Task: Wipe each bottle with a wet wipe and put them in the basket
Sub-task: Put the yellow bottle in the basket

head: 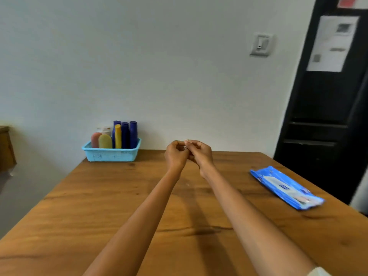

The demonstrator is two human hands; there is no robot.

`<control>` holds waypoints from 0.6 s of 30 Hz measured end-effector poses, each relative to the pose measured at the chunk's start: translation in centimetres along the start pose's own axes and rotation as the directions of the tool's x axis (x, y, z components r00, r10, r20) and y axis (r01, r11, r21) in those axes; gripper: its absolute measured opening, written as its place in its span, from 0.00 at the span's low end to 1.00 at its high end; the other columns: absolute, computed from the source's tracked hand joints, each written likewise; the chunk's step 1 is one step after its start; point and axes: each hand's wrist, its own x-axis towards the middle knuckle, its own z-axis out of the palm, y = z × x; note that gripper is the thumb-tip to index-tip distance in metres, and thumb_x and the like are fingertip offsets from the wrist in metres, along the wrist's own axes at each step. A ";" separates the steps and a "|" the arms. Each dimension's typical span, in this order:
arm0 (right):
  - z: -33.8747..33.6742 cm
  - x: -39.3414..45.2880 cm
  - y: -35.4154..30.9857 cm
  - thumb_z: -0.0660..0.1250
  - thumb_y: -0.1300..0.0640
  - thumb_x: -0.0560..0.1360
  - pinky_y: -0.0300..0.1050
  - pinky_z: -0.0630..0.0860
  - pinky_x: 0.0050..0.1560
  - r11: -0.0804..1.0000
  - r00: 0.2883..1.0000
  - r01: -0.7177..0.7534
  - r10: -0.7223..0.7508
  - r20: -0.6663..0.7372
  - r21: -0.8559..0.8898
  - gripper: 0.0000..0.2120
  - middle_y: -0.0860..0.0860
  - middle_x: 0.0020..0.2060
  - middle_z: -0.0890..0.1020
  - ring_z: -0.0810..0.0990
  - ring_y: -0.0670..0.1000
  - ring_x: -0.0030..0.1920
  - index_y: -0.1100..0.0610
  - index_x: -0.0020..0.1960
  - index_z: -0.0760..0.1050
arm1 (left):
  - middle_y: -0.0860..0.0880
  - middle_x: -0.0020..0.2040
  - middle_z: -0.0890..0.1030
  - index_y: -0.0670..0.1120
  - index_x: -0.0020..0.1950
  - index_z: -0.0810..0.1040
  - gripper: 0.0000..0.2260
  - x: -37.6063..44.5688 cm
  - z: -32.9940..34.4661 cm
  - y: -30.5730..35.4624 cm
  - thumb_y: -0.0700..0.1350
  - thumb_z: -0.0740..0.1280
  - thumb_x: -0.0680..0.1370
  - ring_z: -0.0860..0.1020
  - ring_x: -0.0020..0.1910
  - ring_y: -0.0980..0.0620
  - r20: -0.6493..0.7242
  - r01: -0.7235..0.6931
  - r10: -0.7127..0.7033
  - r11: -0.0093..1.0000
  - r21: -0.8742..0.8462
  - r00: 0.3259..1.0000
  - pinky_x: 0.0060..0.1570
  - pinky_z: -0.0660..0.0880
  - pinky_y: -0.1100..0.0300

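Both hands, left and right, meet with fingers curled, pinching something tiny and unclear. Bottles stand in the basket far left of them, apparently finished; wipes pack lies right.

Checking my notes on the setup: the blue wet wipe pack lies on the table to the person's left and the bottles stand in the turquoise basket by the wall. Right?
Not quite: the head view shows the wet wipe pack on the person's right side of the table. The bottles do stand in the turquoise basket by the wall.
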 end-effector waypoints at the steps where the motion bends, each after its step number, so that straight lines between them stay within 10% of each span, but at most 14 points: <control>1: -1.6 -0.3 -0.5 0.68 0.60 0.75 0.37 0.79 0.37 0.999 1.000 0.003 -0.004 -0.019 -0.032 0.09 0.55 0.42 0.82 0.82 0.51 0.43 0.63 0.53 0.78 | 0.47 0.45 0.81 0.42 0.52 0.78 0.07 -0.9 1.3 0.3 0.39 0.67 0.75 0.79 0.45 0.51 0.096 0.004 -0.002 1.000 -0.020 0.995 0.45 0.78 0.59; 4: -8.4 -1.6 -1.8 0.65 0.63 0.77 0.33 0.77 0.31 0.983 0.995 -0.008 -0.012 -0.104 -0.185 0.09 0.53 0.37 0.80 0.78 0.46 0.36 0.64 0.55 0.77 | 0.46 0.45 0.80 0.41 0.56 0.77 0.09 -4.8 5.4 1.4 0.36 0.65 0.76 0.80 0.46 0.50 0.391 0.052 -0.015 0.995 -0.085 0.920 0.46 0.78 0.56; 11: -22.8 -5.0 -2.9 0.69 0.61 0.71 0.50 0.78 0.50 0.725 0.946 -0.153 -0.088 -0.311 -0.672 0.03 0.56 0.41 0.82 0.80 0.56 0.44 0.56 0.41 0.81 | 0.43 0.41 0.76 0.40 0.51 0.77 0.12 -13.0 15.6 2.7 0.46 0.59 0.81 0.72 0.33 0.52 0.574 0.388 -0.262 0.916 -0.106 0.776 0.31 0.69 0.62; 18: -30.0 -9.7 -5.3 0.72 0.66 0.70 0.45 0.81 0.36 0.426 0.842 -0.540 0.257 -0.475 -0.726 0.16 0.61 0.47 0.79 0.82 0.56 0.45 0.66 0.55 0.72 | 0.37 0.63 0.75 0.41 0.66 0.69 0.25 -17.9 18.7 4.0 0.59 0.51 0.81 0.78 0.57 0.41 0.788 0.634 -0.391 0.773 0.001 0.476 0.58 0.75 0.50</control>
